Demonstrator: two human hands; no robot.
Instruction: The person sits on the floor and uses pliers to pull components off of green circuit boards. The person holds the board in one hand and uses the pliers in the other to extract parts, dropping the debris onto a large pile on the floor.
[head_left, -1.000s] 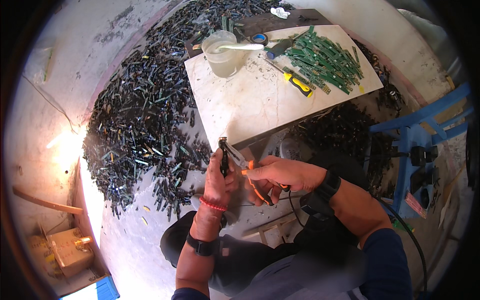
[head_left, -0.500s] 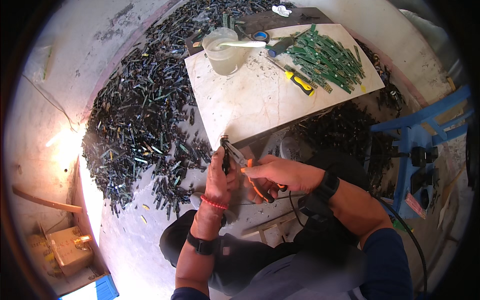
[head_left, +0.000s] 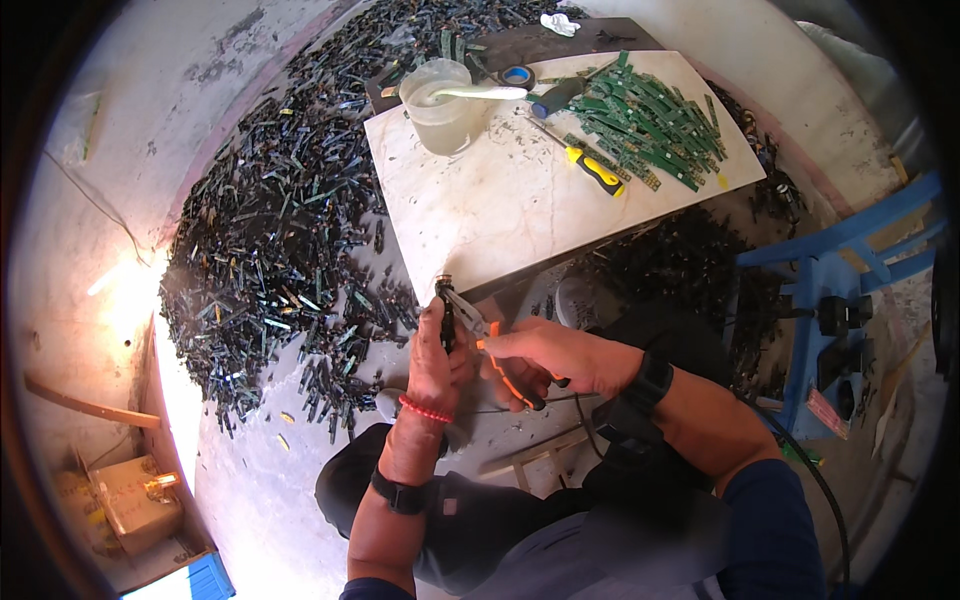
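Two grips I am watching: left hand (head_left: 431, 358) is clasping a dark strip (head_left: 446, 322), right hand (head_left: 550, 352) orange-handled pliers (head_left: 476, 319); if slipping, these could be nicking left hand.

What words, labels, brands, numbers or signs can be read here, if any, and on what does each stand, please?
No text is clear enough to quote.
Brown cardboard box: dark marks, too small and blurred to read.
Flat pink strip: faint marks, too small to read.
Narrow green circuit boards: pale specks, too small to tell whether lettering.
Orange-and-black-handled metal pliers in the right hand: no text discernible.
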